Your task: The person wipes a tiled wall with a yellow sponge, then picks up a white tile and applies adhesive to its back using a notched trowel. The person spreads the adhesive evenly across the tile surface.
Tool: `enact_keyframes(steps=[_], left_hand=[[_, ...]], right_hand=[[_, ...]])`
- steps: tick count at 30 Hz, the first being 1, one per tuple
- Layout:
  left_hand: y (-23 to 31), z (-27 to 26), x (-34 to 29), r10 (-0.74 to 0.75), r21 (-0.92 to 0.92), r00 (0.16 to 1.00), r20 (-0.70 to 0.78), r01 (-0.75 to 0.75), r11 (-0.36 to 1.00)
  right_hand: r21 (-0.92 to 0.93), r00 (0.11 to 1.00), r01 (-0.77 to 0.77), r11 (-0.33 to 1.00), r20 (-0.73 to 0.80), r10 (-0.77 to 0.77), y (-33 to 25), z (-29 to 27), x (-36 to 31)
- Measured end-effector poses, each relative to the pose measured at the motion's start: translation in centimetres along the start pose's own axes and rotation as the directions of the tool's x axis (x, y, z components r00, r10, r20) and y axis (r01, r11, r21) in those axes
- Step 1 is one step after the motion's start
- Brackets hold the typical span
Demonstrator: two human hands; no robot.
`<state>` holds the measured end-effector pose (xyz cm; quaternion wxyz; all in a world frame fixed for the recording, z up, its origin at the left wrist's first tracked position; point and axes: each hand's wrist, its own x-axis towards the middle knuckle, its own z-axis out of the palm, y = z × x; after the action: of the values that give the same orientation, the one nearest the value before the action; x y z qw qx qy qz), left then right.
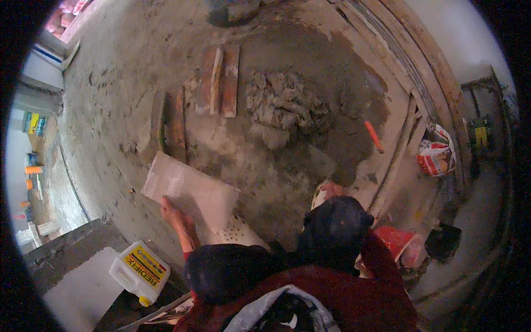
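Observation:
My left hand (178,220) is closed on the near edge of a pale rectangular tile (188,185) with a fine grid texture, tilted above the floor. Under its near corner shows a perforated white shoe (241,234). Past my dark right knee (337,221) a patch of skin shows beside something white; whether it is my right hand or foot I cannot tell. A float with a green handle (161,124) lies just beyond the tile. Farther off rests a rusty float with a wooden handle (217,80), left of a heap of grey mortar (285,105).
An orange stick-like piece (374,136) lies right of the mortar. Along the right are a red-and-white bag (437,155), a red container (401,246) and long boards (409,61). A white jug (139,271) stands lower left; a bucket (232,12) is at the far edge.

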<state>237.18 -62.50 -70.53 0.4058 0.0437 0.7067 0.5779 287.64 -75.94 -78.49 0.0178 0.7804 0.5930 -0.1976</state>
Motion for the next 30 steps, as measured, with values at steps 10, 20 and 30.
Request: enact_keyframes(steps=[10, 20, 30], left_hand=[[2.1, -3.3, -2.3, 0.047, -0.178, 0.994, 0.102, -0.028, 0.984], [2.6, -1.7, -3.4, 0.047, -0.120, 0.995, 0.086, -0.036, 0.992], [2.9, 1.5, -2.2, 0.121, -0.134, 0.991, 0.054, -0.112, 0.985]], right_hand=[[0.600, 0.655, -0.754, -0.266, 0.714, -0.247, -18.3, -6.8, 15.1], [0.655, 0.733, -0.680, -0.329, 0.584, -0.349, -16.8, -13.3, 11.4], [0.058, 0.830, 0.371, 0.927, -0.468, -0.303, -16.0, -22.3, 11.6]])
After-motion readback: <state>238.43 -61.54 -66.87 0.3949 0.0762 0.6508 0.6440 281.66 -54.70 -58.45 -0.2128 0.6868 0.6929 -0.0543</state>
